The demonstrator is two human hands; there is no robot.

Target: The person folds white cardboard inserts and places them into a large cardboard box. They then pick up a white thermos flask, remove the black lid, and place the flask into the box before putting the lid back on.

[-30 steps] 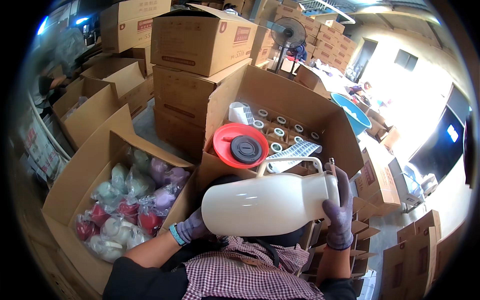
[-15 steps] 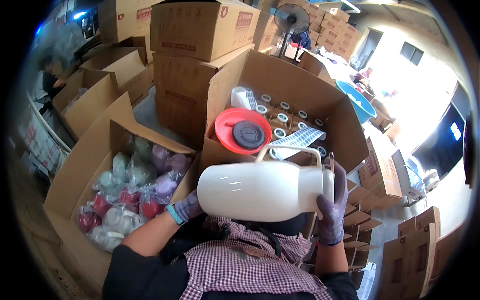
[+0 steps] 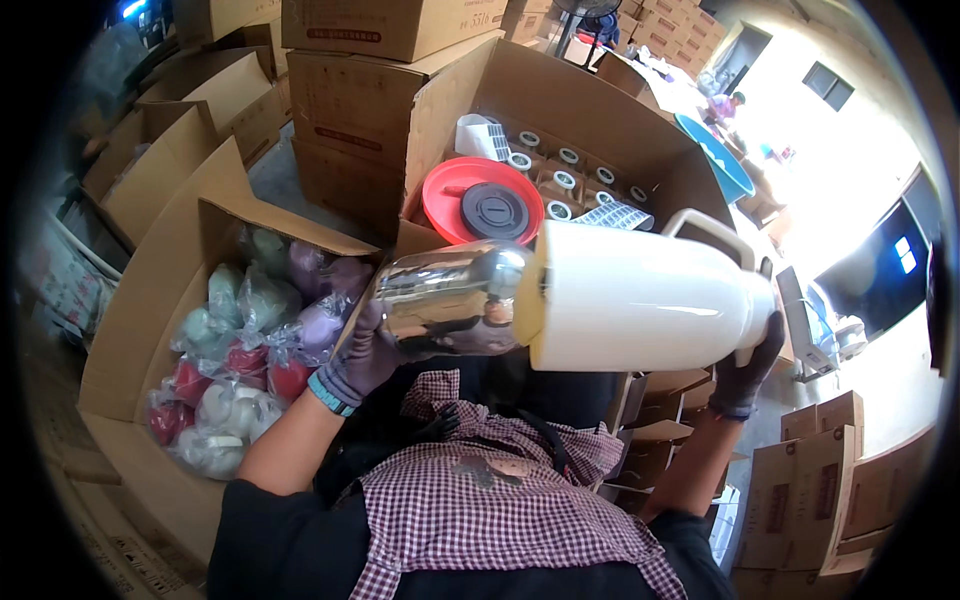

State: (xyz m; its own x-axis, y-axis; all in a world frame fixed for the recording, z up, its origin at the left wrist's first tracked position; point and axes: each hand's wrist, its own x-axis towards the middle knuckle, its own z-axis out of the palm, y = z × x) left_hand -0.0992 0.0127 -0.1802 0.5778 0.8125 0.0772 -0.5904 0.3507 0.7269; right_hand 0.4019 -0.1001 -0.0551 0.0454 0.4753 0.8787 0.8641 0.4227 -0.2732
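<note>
A white thermos jug shell [image 3: 640,300] lies sideways above my lap, its handle upward and its neck to the right. My right hand [image 3: 750,365] is closed round the neck end. From the shell's open, yellow-edged bottom [image 3: 534,312] sticks a shiny silver glass liner [image 3: 425,290]; how far its hidden end reaches inside I cannot tell. My left hand [image 3: 365,355] is wrapped round the liner's outer end. Both hands wear greyish-purple gloves. Just beyond the liner, a red basin [image 3: 437,215] holds a dark round lid [image 3: 495,212].
An open carton [image 3: 590,100] beyond the jug holds several white-ringed pieces in dividers, with label sheets [image 3: 612,215] on top. At left, another carton [image 3: 130,370] holds bagged green, purple, red and white parts [image 3: 245,375]. Stacked cartons [image 3: 355,110], a blue tub [image 3: 735,180] and a distant person [image 3: 725,105] also show.
The shell has moved right and up with my right hand. The silver liner now shows between my hands, where before my left hand was at the shell's base.
</note>
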